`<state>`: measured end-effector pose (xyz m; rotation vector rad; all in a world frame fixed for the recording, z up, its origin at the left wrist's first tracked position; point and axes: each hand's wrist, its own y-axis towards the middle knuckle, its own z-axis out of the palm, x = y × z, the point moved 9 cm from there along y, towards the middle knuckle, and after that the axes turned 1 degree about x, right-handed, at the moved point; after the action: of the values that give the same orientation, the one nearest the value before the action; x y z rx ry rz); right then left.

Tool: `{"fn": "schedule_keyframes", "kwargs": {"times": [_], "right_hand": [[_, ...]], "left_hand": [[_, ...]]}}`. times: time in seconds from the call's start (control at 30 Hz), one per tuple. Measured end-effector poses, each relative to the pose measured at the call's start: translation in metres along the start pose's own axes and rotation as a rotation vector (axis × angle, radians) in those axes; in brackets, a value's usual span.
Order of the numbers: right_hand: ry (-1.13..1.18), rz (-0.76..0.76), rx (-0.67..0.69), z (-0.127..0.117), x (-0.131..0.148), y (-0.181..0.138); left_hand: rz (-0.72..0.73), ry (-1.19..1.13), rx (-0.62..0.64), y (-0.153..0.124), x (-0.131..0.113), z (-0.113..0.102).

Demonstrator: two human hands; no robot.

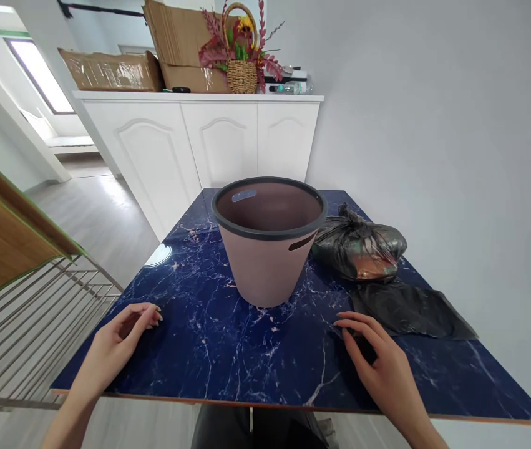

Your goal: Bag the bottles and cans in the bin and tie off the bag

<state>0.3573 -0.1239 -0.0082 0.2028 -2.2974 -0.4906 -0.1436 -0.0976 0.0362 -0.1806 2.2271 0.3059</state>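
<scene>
A pinkish-brown waste bin [267, 268] with a dark grey rim stands upright on the blue marble-patterned table [190, 349]. It has handle slots, and its inside looks bare where I can see it. My left hand [118, 343] rests near the table's left edge, apart from the bin, fingers loosely curled and holding nothing. To the bin's right front, my right hand [377, 355] lies relaxed with nothing in it, thumb and fingers slightly apart. Closest to it is a flat black plastic bag [412, 308]. Behind that sits a knotted black bag [361, 246] with things inside.
A white cabinet [223, 137] stands beyond the table, bearing cardboard boxes [110, 70], a flower basket [241, 76] and a bottle [293, 88]. A metal rack [35, 330] is at the left. The grey wall [457, 156] runs along the right side.
</scene>
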Motion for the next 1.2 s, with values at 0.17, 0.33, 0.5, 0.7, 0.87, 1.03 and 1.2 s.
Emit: {"fn": "schedule_keyframes", "kwargs": {"times": [0.17, 0.33, 0.5, 0.7, 0.87, 1.03, 1.2], "right_hand": [[-0.278, 0.025, -0.208, -0.016, -0.01, -0.009], [-0.466, 0.099, -0.184, -0.01, -0.023, -0.01], [-0.497, 0.078, -0.158, -0.005, -0.024, -0.009], [-0.431, 0.025, -0.148, -0.001, -0.021, -0.008], [-0.393, 0.049, -0.141, 0.001, -0.026, -0.011], [-0.245, 0.137, -0.208, -0.014, -0.027, -0.015], [0.01, 0.198, -0.306, -0.034, -0.02, -0.018]], "left_hand": [[-0.01, 0.019, -0.023, 0.003, -0.004, -0.002], [-0.024, 0.047, -0.026, 0.003, 0.001, -0.003], [-0.055, 0.033, -0.024, 0.0, 0.001, -0.002], [-0.064, 0.029, -0.019, -0.002, -0.005, -0.001], [-0.086, 0.059, -0.013, 0.0, 0.0, -0.003], [-0.043, 0.063, -0.029, 0.0, -0.012, -0.003], [0.012, 0.059, -0.046, -0.003, -0.024, -0.003]]}}
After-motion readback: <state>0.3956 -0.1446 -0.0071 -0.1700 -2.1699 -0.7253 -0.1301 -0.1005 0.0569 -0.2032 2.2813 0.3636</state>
